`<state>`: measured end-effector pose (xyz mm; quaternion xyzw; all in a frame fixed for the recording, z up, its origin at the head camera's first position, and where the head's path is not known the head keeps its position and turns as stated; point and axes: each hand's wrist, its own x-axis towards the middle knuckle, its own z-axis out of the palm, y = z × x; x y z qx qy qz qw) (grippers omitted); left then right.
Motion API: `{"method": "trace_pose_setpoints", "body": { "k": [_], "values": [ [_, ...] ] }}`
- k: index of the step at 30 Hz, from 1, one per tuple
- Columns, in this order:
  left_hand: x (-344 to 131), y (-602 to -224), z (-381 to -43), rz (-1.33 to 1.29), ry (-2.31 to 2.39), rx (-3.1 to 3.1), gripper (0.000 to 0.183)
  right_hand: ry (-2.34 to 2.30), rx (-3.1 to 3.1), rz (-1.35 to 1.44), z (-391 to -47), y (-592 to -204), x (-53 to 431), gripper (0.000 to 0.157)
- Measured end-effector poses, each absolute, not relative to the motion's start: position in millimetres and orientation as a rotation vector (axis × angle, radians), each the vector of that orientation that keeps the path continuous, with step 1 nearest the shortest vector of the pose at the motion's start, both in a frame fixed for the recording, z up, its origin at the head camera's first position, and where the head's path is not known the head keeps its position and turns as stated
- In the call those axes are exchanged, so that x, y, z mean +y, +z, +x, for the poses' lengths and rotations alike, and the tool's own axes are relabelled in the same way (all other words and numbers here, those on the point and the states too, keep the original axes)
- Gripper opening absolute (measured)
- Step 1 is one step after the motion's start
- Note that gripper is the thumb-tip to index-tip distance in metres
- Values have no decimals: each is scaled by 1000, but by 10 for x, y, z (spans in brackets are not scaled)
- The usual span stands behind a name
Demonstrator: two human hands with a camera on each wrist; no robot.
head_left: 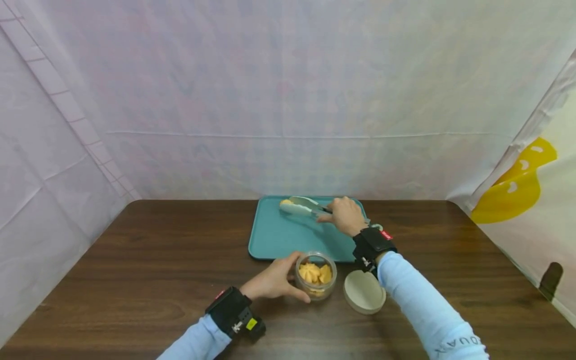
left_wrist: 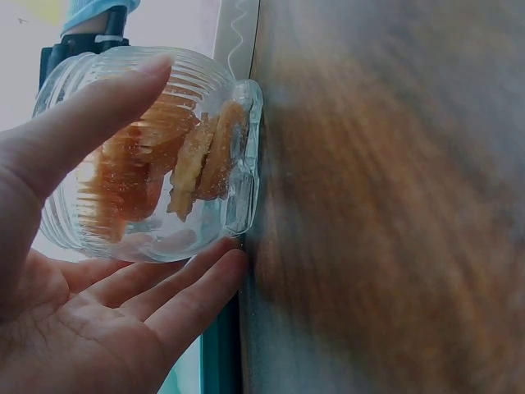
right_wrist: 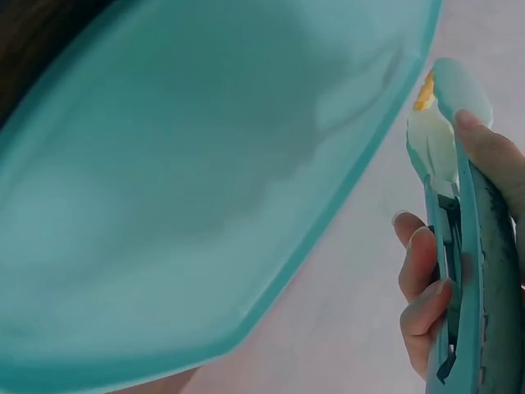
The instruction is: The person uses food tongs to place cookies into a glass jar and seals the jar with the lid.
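My right hand (head_left: 347, 216) grips a pair of tongs (right_wrist: 469, 254) over the far part of the teal tray (head_left: 288, 240). A small yellow cookie (head_left: 286, 202) is pinched between the pale tong tips, of which only an edge shows in the right wrist view. My left hand (head_left: 274, 280) is curled around the side of a clear glass jar (head_left: 316, 290) on the table. Thumb and fingers lie on opposite sides of the jar in the left wrist view. Inside it are several yellow cookies (left_wrist: 197, 164). A cream-coloured lid (head_left: 364, 294) lies just right of the jar.
The dark wooden table (head_left: 180, 250) reaches back to a pale cloth curtain (head_left: 279, 100). The tray stands behind the jar, near the table's far edge. At the right hangs a cloth with a yellow shape (head_left: 513, 192).
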<state>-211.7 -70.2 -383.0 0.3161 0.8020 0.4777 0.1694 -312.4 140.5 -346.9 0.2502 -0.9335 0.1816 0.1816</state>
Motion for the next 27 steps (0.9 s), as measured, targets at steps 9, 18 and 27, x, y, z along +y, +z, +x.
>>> {"method": "trace_pose_setpoints", "body": {
  "k": [9, 18, 27],
  "values": [
    [-708, -3845, -2119, 908, 1342, 2298, 73, 565, -2660, 666, -2984, -3469, 1578, 40],
    [-712, -3841, -2112, 905, 1350, 2283, 74, 627, -2699, 673, -2815, -3449, 1704, 42],
    [-705, -3831, -2107, 910, 1356, 2292, 71, 610, -2686, 658, -2636, -3433, 1833, 54]
  ]
}}
